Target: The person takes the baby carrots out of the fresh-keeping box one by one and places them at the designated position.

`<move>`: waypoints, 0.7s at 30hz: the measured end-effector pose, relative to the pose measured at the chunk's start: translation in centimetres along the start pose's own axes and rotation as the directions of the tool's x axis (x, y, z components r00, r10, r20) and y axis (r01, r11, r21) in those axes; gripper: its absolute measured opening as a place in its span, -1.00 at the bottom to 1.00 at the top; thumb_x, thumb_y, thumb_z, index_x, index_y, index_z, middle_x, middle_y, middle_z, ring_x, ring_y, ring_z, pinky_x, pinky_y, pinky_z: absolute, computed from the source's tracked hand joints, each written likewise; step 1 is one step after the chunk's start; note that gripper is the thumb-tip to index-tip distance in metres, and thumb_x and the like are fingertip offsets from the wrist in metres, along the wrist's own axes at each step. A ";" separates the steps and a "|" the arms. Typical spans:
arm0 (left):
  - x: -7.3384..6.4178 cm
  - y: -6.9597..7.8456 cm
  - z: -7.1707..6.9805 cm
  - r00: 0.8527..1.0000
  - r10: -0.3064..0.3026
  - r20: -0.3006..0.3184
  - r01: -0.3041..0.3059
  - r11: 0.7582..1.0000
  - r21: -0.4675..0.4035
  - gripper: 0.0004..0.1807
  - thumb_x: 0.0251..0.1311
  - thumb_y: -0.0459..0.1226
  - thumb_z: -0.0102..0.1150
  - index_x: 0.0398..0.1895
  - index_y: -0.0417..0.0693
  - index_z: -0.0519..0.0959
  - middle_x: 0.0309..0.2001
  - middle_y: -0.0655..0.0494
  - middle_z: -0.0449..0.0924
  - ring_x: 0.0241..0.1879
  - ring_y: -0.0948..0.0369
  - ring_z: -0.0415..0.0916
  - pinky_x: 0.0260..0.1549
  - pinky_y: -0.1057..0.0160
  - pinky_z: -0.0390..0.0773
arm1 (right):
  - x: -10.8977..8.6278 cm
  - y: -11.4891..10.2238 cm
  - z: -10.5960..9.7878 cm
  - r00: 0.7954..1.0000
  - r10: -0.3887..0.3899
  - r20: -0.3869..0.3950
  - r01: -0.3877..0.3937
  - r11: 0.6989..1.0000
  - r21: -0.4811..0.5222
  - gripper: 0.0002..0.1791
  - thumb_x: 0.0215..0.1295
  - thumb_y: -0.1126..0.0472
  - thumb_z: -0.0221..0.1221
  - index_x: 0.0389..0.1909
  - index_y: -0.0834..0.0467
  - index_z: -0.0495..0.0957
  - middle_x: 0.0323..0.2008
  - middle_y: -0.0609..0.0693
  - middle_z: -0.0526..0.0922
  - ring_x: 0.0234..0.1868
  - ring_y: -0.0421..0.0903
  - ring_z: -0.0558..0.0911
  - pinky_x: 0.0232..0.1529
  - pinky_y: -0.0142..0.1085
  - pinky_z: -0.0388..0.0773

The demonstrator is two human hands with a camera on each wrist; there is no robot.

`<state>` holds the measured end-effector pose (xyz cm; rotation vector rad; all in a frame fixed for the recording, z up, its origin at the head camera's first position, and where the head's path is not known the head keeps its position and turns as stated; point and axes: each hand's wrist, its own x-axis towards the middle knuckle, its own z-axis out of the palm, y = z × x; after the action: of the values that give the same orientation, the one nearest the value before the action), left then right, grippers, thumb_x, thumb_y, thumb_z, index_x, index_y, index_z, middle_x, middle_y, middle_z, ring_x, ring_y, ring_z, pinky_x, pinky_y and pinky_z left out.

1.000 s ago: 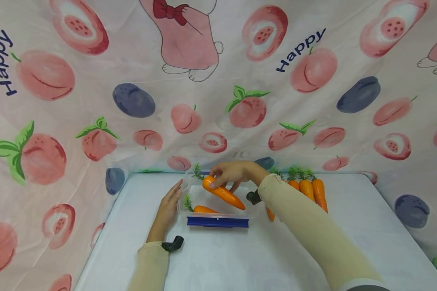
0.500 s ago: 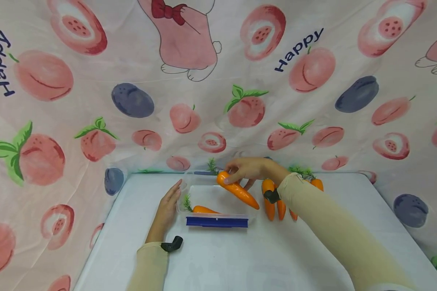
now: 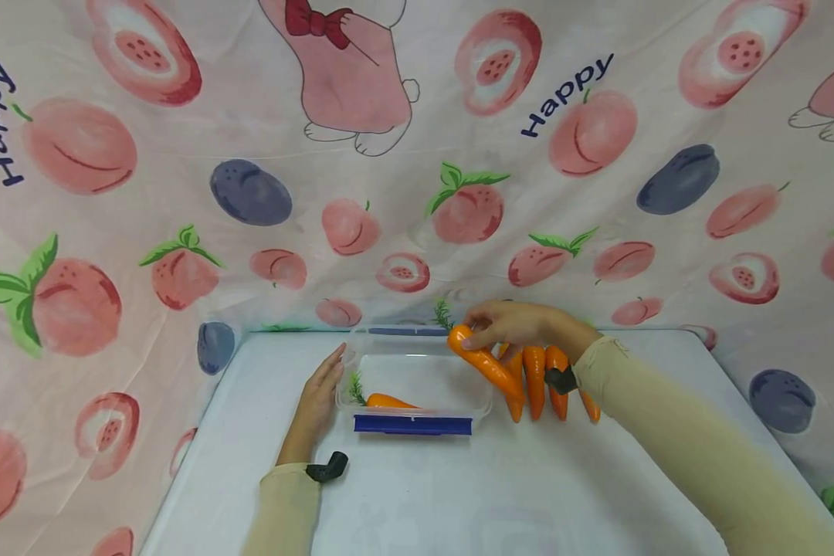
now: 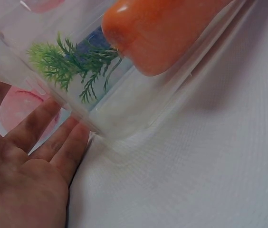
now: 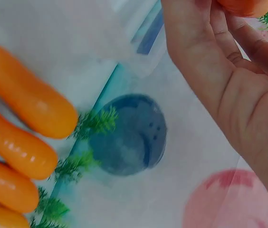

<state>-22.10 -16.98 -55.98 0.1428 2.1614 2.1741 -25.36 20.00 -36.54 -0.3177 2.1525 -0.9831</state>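
Note:
A carrot [image 3: 486,363] with a green feathery top is pinched near its thick end by my right hand [image 3: 507,324]. It slants over the right rim of a clear plastic box [image 3: 417,413] with blue side clips. Inside that box another carrot [image 3: 389,401] lies along the near wall, its green top [image 4: 77,66] showing through the plastic in the left wrist view. My left hand [image 3: 320,394] rests its extended fingers against the box's left side. Seen from the right wrist, the held carrot [image 5: 248,7] shows only at the top edge.
To the right of the box, several carrots [image 3: 535,382] lie side by side on the white table [image 3: 417,494], partly behind the right hand and sleeve. A fruit-patterned cloth [image 3: 403,193] hangs along the table's back edge.
My right hand has moved right with the carrot, from above the box to its right rim. The left hand stays against the box, and the other carrot inside has not moved.

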 end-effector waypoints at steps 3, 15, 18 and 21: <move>-0.1 -0.1 -0.1 1.000 0.006 -0.001 -0.006 1.000 0.012 -0.46 0.59 -0.01 -0.11 0.57 0.21 0.27 0.62 0.13 0.10 0.62 0.06 -0.06 0.61 -0.11 -0.05 | -0.6 0.9 -0.2 0.999 0.026 -0.019 -0.026 1.000 0.013 -0.28 0.28 -0.17 0.36 0.31 0.13 0.41 0.14 0.12 0.54 0.11 0.05 0.61 0.04 -0.02 0.74; -0.3 0.1 -0.1 1.000 0.010 -0.002 -0.010 0.999 0.046 -0.46 0.59 0.01 -0.13 0.57 0.23 0.27 0.61 0.14 0.12 0.62 0.07 -0.04 0.61 -0.05 -0.01 | -3.8 5.3 -0.3 0.994 0.029 -0.104 -0.022 0.998 0.059 -0.29 0.32 -0.17 0.32 0.33 0.13 0.40 0.22 0.12 0.50 0.12 0.06 0.60 0.04 -0.01 0.74; -0.2 0.1 -0.1 1.000 0.011 0.000 -0.011 0.999 0.044 -0.46 0.60 0.00 -0.13 0.57 0.23 0.27 0.61 0.13 0.13 0.62 0.08 -0.04 0.61 -0.05 -0.02 | -4.7 6.6 -0.4 0.992 0.027 -0.123 -0.017 0.996 0.084 -0.27 0.35 -0.16 0.29 0.38 0.16 0.36 0.25 0.14 0.48 0.12 0.06 0.61 0.04 -0.01 0.74; -0.2 0.2 -0.1 1.000 0.011 -0.001 -0.011 0.999 0.051 -0.47 0.59 0.02 -0.13 0.56 0.28 0.28 0.61 0.12 0.12 0.62 0.07 -0.04 0.61 -0.05 -0.02 | -5.2 8.0 -0.4 0.990 0.022 -0.142 -0.007 0.994 0.109 -0.32 0.37 -0.14 0.27 0.35 0.15 0.38 0.22 0.13 0.52 0.10 0.06 0.62 0.03 -0.01 0.73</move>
<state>-21.93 -17.07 -55.84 0.1570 2.2223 2.1265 -21.44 28.18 -39.47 -0.1839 2.2155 -1.1399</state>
